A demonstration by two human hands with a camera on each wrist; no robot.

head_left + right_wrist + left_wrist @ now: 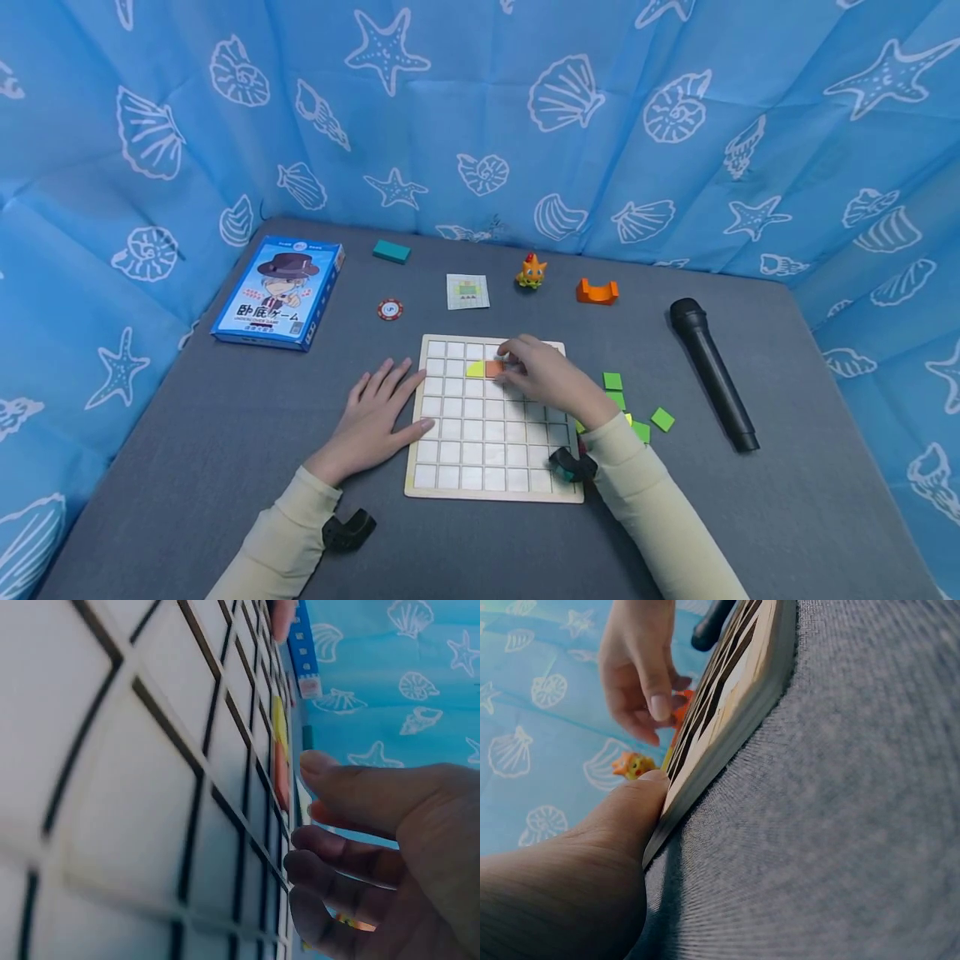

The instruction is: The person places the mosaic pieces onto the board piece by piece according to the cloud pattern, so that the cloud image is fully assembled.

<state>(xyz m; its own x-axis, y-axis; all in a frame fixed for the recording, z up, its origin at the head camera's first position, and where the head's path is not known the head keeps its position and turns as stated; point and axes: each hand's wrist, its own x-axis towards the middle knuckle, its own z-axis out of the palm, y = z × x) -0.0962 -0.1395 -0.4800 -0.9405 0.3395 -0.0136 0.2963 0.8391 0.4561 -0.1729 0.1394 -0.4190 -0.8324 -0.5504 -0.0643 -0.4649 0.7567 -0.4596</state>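
A wooden grid board [461, 492] with white squares lies on the table. In its second row from the back sit a yellow piece [477, 371] with a rounded corner and, against its right side, an orange square tile [492, 370]. My right hand [551, 379] hovers over the board's back right, fingers loosely bent beside the orange tile. The right wrist view shows thumb and fingers apart, with nothing between them. My left hand [371, 421] rests spread on the table at the board's left side, its thumb [634, 806] touching the board's edge.
Several green tiles [662, 419] lie right of the board, partly behind the right forearm. A black microphone [712, 375] is farther right. Behind the board are a pattern card [467, 292], a toy figure [531, 272], an orange block [597, 292], a poker chip [390, 309], a teal block [392, 252] and a blue game box [277, 292].
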